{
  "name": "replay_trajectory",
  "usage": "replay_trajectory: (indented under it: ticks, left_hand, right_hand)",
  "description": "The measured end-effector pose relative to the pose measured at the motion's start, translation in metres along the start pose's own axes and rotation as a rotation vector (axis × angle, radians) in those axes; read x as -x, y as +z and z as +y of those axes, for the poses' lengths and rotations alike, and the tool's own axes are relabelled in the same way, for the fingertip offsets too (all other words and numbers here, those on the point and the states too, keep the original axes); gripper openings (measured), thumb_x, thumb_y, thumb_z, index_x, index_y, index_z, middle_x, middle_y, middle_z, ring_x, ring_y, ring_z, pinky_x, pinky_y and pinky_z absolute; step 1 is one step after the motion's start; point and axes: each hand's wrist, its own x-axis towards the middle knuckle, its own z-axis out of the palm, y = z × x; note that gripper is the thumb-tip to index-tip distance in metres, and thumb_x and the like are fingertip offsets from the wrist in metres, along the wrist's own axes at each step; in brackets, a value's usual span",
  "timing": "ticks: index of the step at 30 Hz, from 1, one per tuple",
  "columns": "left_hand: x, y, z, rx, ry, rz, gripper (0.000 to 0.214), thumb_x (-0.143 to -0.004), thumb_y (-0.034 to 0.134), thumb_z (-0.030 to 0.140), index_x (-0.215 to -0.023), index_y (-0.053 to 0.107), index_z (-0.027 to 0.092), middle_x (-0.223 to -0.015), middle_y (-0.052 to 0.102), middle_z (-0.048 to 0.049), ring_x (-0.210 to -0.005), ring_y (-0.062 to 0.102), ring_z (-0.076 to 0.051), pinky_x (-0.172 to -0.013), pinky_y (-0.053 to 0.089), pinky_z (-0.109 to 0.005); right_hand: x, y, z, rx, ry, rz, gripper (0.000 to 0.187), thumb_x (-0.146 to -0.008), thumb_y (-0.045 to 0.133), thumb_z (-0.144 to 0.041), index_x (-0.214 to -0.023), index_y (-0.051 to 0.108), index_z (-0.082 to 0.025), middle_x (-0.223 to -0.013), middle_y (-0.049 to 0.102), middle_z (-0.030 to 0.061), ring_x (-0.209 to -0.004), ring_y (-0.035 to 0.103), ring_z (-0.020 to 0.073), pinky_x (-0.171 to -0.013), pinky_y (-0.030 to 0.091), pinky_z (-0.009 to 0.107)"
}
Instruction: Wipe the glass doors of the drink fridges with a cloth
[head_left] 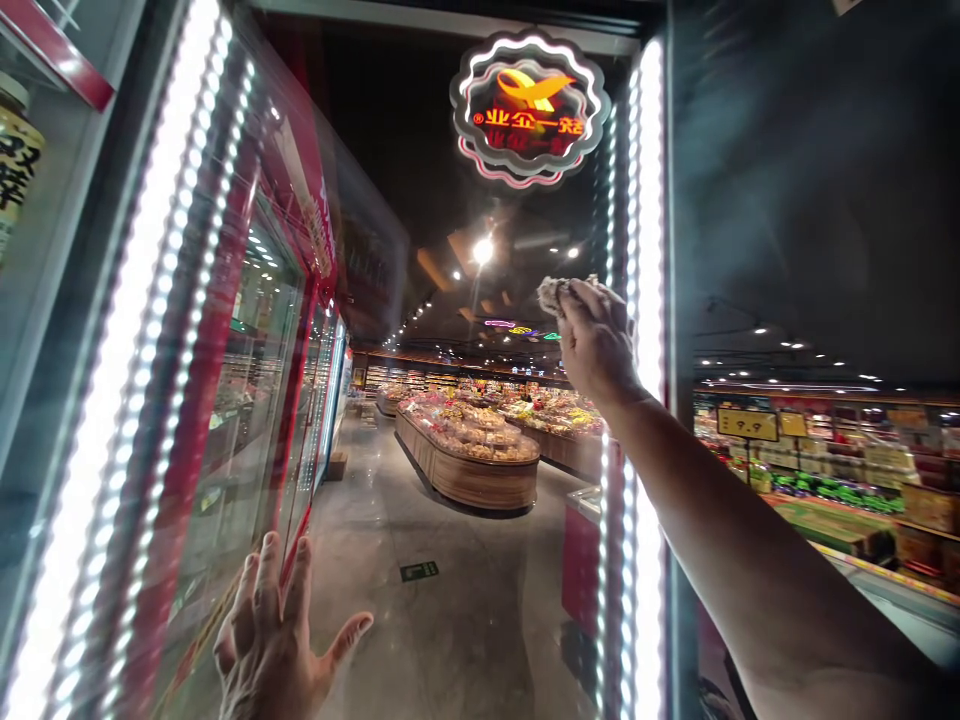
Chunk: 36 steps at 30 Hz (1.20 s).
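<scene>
I face a glass cooler door [465, 560] framed by bright LED strips [649, 200]. My left hand [274, 635] lies flat against the lower left of the glass, fingers spread. My right hand [596, 340] is raised to the right side of the pane, closed on a crumpled cloth [551, 293] pressed to the glass. A glowing round logo sign [529, 108] with mirrored characters shows on the glass above the cloth.
Through or in the glass I see a shop floor with wooden oval display stands [469, 455] piled with goods, a row of red-framed coolers [300, 330] on the left, and produce shelves with a yellow price tag [746, 424] on the right.
</scene>
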Motion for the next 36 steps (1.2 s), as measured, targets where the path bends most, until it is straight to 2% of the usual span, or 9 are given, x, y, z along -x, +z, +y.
replay_trajectory:
  ticks: [4, 9, 11, 14, 19, 25, 30, 34, 36]
  left_hand:
    - [0.001, 0.001, 0.0, 0.003, 0.001, -0.01, 0.097, -0.092, 0.059, 0.059, -0.167, 0.005, 0.029, -0.172, 0.023, -0.0202, -0.158, 0.019, -0.045, -0.115, 0.033, -0.072]
    - [0.001, 0.001, 0.001, -0.023, 0.0, -0.015, 0.095, -0.096, 0.054, 0.059, -0.167, -0.001, 0.027, -0.17, 0.024, -0.023, -0.157, 0.024, -0.044, -0.111, 0.037, -0.072]
    - [0.001, 0.0, 0.001, -0.027, 0.018, -0.011, 0.097, -0.096, 0.054, 0.059, -0.167, -0.004, 0.028, -0.171, 0.024, -0.023, -0.157, 0.023, -0.044, -0.111, 0.039, -0.071]
    - [0.001, 0.0, 0.002, -0.038, 0.024, -0.004, 0.099, -0.096, 0.054, 0.059, -0.166, -0.009, 0.029, -0.172, 0.02, -0.0226, -0.158, 0.022, -0.044, -0.109, 0.04, -0.07]
    - [0.001, -0.001, 0.003, -0.036, 0.023, -0.006, 0.096, -0.098, 0.054, 0.056, -0.165, -0.009, 0.031, -0.173, 0.016, -0.0208, -0.158, 0.021, -0.044, -0.109, 0.039, -0.069]
    - [0.001, 0.0, 0.001, -0.03, 0.042, 0.005, 0.096, -0.098, 0.057, 0.052, -0.166, -0.007, 0.031, -0.173, 0.018, -0.0213, -0.158, 0.022, -0.042, -0.112, 0.035, -0.067]
    - [0.001, 0.0, -0.001, -0.048, 0.042, 0.008, 0.095, -0.099, 0.055, 0.051, -0.166, -0.01, 0.03, -0.171, 0.024, -0.0232, -0.158, 0.023, -0.041, -0.111, 0.037, -0.064]
    - [0.0, 0.0, -0.003, -0.021, 0.054, 0.03, 0.095, -0.099, 0.054, 0.052, -0.165, -0.01, 0.03, -0.171, 0.024, -0.0225, -0.159, 0.02, -0.041, -0.113, 0.036, -0.063]
    - [0.0, 0.001, -0.005, -0.017, 0.064, 0.043, 0.094, -0.1, 0.053, 0.052, -0.165, -0.011, 0.031, -0.171, 0.022, -0.0212, -0.159, 0.019, -0.04, -0.113, 0.036, -0.062]
  right_hand:
    - [-0.009, 0.004, 0.008, -0.003, 0.097, 0.083, 0.051, -0.1, 0.042, -0.021, -0.147, 0.058, -0.026, -0.153, 0.056, 0.0095, -0.143, 0.043, 0.0374, -0.114, 0.043, 0.063]
    - [-0.01, 0.002, -0.006, -0.012, -0.056, -0.031, 0.048, -0.103, 0.041, -0.024, -0.148, 0.058, -0.028, -0.155, 0.056, 0.0056, -0.146, 0.042, 0.0322, -0.118, 0.041, 0.056]
    - [-0.012, 0.002, -0.012, -0.003, -0.025, -0.031, 0.047, -0.103, 0.042, -0.024, -0.146, 0.06, -0.025, -0.154, 0.056, 0.0061, -0.145, 0.043, 0.0321, -0.119, 0.04, 0.054]
    - [-0.018, 0.004, -0.024, 0.004, 0.058, 0.009, 0.047, -0.102, 0.043, -0.023, -0.144, 0.062, -0.025, -0.155, 0.056, 0.0064, -0.144, 0.044, 0.0349, -0.117, 0.039, 0.059]
    - [-0.023, 0.01, -0.045, -0.096, -0.179, -0.046, 0.046, -0.102, 0.045, -0.023, -0.143, 0.061, -0.034, -0.153, 0.059, -0.0006, -0.145, 0.045, 0.03, -0.121, 0.038, 0.054]
    - [-0.032, 0.015, -0.053, -0.108, -0.045, 0.033, 0.044, -0.103, 0.044, -0.025, -0.141, 0.062, -0.035, -0.15, 0.061, 0.0016, -0.143, 0.044, 0.0351, -0.118, 0.036, 0.061]
    - [-0.031, 0.019, -0.067, -0.144, -0.26, -0.095, 0.046, -0.104, 0.043, -0.026, -0.146, 0.057, -0.039, -0.153, 0.058, -0.0017, -0.146, 0.042, 0.0303, -0.122, 0.035, 0.053]
    - [-0.038, 0.023, -0.072, -0.113, -0.109, -0.03, 0.049, -0.103, 0.043, -0.024, -0.147, 0.056, -0.038, -0.154, 0.056, 0.0015, -0.146, 0.041, 0.0341, -0.119, 0.034, 0.059]
    - [-0.04, 0.024, -0.077, -0.127, -0.1, -0.024, 0.049, -0.103, 0.042, -0.024, -0.147, 0.057, -0.037, -0.155, 0.056, 0.0026, -0.147, 0.04, 0.0354, -0.119, 0.034, 0.062]
